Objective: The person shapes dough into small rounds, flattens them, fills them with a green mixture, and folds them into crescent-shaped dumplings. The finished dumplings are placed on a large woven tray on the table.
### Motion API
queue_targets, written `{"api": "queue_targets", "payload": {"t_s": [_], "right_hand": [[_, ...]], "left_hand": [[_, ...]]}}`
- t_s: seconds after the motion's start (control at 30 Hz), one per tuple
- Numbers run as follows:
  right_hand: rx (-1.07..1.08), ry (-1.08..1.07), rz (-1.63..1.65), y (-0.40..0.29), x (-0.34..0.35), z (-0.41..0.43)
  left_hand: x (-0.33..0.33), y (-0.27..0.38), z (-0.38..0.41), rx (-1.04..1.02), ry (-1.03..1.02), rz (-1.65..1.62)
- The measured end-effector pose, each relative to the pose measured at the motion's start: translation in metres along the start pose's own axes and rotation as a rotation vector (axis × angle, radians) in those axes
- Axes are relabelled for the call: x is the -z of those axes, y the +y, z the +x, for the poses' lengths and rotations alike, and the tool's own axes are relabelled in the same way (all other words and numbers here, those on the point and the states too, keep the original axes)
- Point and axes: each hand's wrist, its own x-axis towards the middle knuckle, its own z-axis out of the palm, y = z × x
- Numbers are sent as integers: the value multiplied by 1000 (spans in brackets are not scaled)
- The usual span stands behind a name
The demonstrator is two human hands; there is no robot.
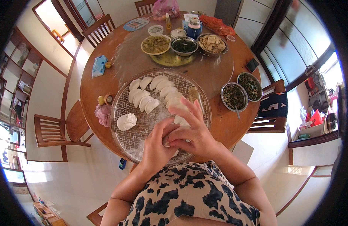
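Note:
Both of my hands meet over the near part of a round woven tray (151,128) dusted with flour. My left hand (159,141) curls around a piece of pale dough, mostly hidden by the fingers. The fingers of my right hand (191,131) pinch the same piece from the other side. Rows of folded white dumplings (140,97) lie on the tray beyond my hands, some partly covered by my right hand. A lump of white dough (127,121) rests at the tray's left. A glass jar or bottle (194,94) lies at its right side.
Two metal bowls of chopped filling (233,97) (249,86) stand right of the tray. Farther back are a bowl of pale pieces (213,43), a bowl of dark greens (184,45), a yellowish dish (155,44) and a blue flask (194,28). A pink cloth (102,115) lies left.

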Motion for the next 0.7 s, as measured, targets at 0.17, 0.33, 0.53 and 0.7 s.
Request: {"api": "queue_targets", "payload": {"t_s": [0.17,0.33,0.53,0.7], "right_hand": [[7,17,5,0,-1,0],[-40,-12,28,-2,-6,2],[-283,176,611,9,1,-11],[-436,202,750,21,1,-31]], "left_hand": [[1,-1,0,35,-10,-42],[1,-5,0,9,-11,-26],[2,-14,-2,161,8,-362],[6,-25,-5,296,93,-846]]}}
